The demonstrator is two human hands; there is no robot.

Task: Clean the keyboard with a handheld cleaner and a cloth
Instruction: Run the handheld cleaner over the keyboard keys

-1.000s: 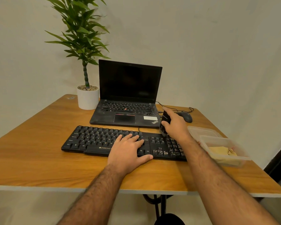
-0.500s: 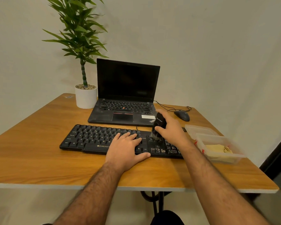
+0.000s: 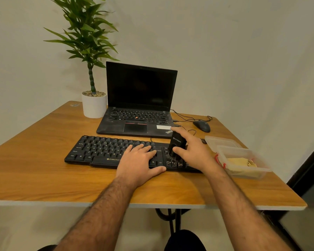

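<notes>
We note the right hand [image 3: 194, 151] curled around the black handheld cleaner [image 3: 177, 143], brush on the black rectangular keyboard [image 3: 101, 150]; the left hand [image 3: 139, 163] rests flat, fingers straight, on its keys.

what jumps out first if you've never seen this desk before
Two bare hands on the black keyboard at the table's middle: the left hand lies flat on the keys, the right hand grips a black handheld cleaner with its brush end down near the keyboard's right part. Behind stand an open dark laptop and a tall potted plant at its left.
</notes>
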